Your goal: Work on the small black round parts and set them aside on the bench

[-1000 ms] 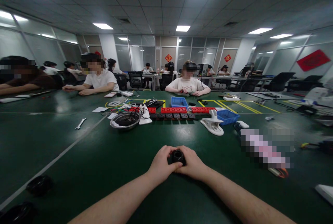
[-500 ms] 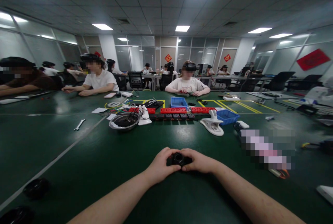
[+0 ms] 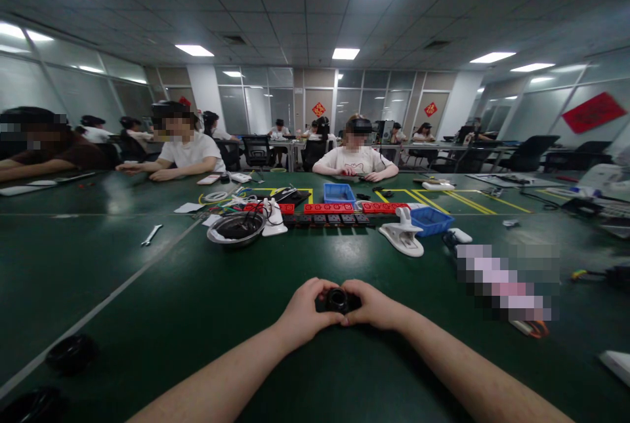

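A small black round part (image 3: 337,300) with a ring-shaped opening faces up between my hands, low in the middle of the view. My left hand (image 3: 306,310) curves round its left side, and my right hand (image 3: 373,305) curves round its right side. The thumbs meet at the near side of the part. Some fingertips are hidden behind it. Both hands are at the green table (image 3: 236,305). Two glossy black round objects lie at the lower left, one (image 3: 71,352) above the other (image 3: 33,404).
Ahead lie red power strips (image 3: 328,208), a metal bowl (image 3: 236,229), a white clamp base (image 3: 403,233) and blue trays (image 3: 430,220). A wrench (image 3: 151,235) is at left. A person (image 3: 354,157) sits opposite; others sit at left.
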Motion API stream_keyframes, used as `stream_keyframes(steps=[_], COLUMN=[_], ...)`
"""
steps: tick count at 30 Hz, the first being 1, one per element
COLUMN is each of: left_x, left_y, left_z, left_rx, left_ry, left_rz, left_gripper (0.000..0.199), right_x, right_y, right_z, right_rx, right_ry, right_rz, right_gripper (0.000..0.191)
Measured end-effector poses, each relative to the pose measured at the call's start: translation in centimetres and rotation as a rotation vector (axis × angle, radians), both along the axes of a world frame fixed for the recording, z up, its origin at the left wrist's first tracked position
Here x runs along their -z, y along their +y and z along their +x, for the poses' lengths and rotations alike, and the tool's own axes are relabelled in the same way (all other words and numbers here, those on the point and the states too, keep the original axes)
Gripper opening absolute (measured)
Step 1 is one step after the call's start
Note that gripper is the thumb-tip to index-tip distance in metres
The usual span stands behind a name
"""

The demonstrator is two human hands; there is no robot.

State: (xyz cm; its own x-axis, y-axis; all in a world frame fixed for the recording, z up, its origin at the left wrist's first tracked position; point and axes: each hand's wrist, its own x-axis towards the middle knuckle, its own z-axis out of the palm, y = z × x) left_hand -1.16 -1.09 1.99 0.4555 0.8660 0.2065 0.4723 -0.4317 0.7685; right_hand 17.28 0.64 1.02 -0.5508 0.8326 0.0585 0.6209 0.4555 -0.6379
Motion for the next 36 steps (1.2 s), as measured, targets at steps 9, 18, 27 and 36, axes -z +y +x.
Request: stream_keyframes(steps=[9,18,27,36], left_x=[1.0,0.7,0.4,1.0], left_y=[-0.1,0.5,0.5,0.7], left_z=[0.7,-0.2,-0.4,-0.3], left_rx=[-0.262,-0.047,-0.002,-0.007], left_ry=[0.056,-0.052,-0.032,-0.032], left_rz=[0.070,0.027,0.017,-0.005], left_gripper=[0.037,0.034,0.035,0.037], right_x=[0.6,0.1,0.2,-0.1], right_y=[-1.3,-1.6,-0.4,-0.1], right_z=[-3.0,-2.0,-0.7,-0.2], right_rx=[0.284,0.143,-0.068,-0.134], right_ry=[-0.320,-0.101,0.042,0.053], right_rz=[0.293,0.254,0.111,0.062], right_gripper=[0.023,0.047,0.033,0.028])
